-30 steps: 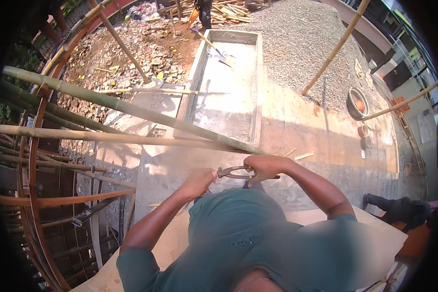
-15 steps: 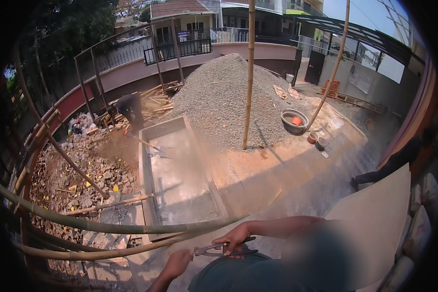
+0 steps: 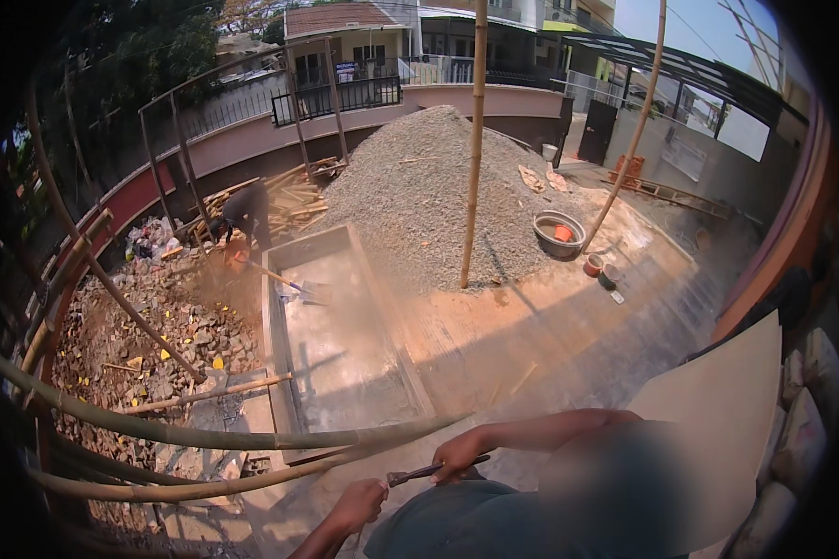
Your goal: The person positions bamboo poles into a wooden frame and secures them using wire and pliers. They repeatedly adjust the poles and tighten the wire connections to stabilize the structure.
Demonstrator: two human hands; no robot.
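My right hand (image 3: 457,456) is wrapped round the handles of a pair of end-cutting pincers (image 3: 414,476), whose head points left toward my other hand. The pincers appear nearly edge-on, so I cannot tell how far the jaws are apart. Just beyond their head, my left hand (image 3: 360,504) is closed, thumb and fingers pressed together. Whatever its fingers pinch, if anything, is too small to make out. Both hands are in front of my dark green clothing (image 3: 447,522). Blur covers the area beside my right arm.
Bamboo poles (image 3: 252,436) cross in front of me. Below lie a concrete-walled trough (image 3: 272,345), rubble (image 3: 182,321) and a gravel heap (image 3: 410,186). A bent-over co-worker (image 3: 244,210) is by a long-handled tool (image 3: 275,277). A pale board (image 3: 718,401) lies right, near sacks (image 3: 802,438).
The pincers have turned from broadside with handles spread to nearly edge-on. My left hand has shifted slightly right and turned. The dark-clothed figure at the right has moved farther toward the edge.
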